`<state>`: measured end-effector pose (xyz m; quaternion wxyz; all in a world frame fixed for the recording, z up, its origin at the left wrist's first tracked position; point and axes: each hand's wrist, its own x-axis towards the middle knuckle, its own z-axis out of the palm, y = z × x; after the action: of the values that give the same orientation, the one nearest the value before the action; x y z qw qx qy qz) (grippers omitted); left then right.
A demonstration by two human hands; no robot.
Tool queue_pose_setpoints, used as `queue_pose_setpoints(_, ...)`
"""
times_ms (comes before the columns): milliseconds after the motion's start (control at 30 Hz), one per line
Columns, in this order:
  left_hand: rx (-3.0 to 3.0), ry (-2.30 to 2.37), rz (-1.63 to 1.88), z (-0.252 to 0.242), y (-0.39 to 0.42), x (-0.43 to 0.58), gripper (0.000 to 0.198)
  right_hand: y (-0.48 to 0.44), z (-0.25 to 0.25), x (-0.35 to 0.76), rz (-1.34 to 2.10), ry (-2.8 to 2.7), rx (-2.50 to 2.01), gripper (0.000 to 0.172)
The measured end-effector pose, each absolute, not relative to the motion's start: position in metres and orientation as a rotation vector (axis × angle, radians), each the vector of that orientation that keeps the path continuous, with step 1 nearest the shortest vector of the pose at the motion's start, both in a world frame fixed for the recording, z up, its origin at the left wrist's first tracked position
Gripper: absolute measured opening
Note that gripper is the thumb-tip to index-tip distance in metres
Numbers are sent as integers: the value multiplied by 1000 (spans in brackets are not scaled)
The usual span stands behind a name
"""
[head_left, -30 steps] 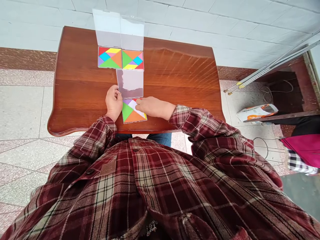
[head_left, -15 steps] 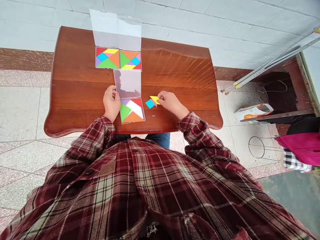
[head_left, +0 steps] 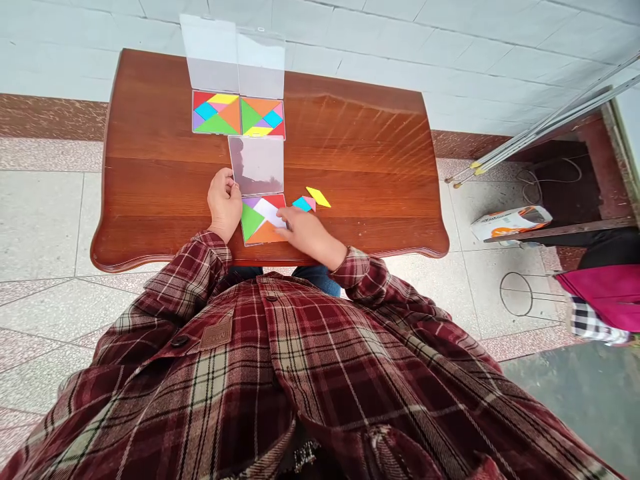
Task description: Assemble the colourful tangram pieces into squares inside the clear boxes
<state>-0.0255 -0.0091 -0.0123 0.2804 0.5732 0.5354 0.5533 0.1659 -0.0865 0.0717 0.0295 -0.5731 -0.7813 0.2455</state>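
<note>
My left hand (head_left: 225,203) has its fingers curled at the left edge of an open tangram case (head_left: 265,242), near the hinge of its clear lid (head_left: 257,165). In the case lie a green triangle (head_left: 251,221), an orange triangle (head_left: 264,233), a purple piece (head_left: 249,201) and a red piece (head_left: 275,199), around a bare white area (head_left: 269,211). My right hand (head_left: 306,233) reaches over the case's right side, thumb and forefinger apart, with no piece visible between them. Beside it are a blue square (head_left: 301,204), a pink piece (head_left: 311,201) and a yellow parallelogram (head_left: 319,197).
Two filled tangram cases (head_left: 216,113) stand side by side farther back, lids raised toward the wall. Everything rests on a brown wooden table (head_left: 360,167). At the right are metal poles (head_left: 540,120), a white and orange bag (head_left: 511,222) and a wire ring stand (head_left: 516,294).
My right hand has let go of the yellow parallelogram, which now lies beyond the pink piece. That hand has moved left onto the case's right side. My left hand stays in place.
</note>
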Motion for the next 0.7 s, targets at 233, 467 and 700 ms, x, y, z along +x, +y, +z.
queue_pose_setpoints(233, 1518, 1494, 1472, -23, -6, -28, 18, -88, 66, 140, 853, -2356, -1961, 42)
queue_pose_setpoints(467, 1516, 1429, 1494, -18, -7, -27, 18, -76, 55, 163, 1251, -2188, -1616, 19)
queue_pose_setpoints(700, 1510, 1417, 1495, -15, -8, -26, 19, -57, 51, 242, 1035, -1544, -1794, 8)
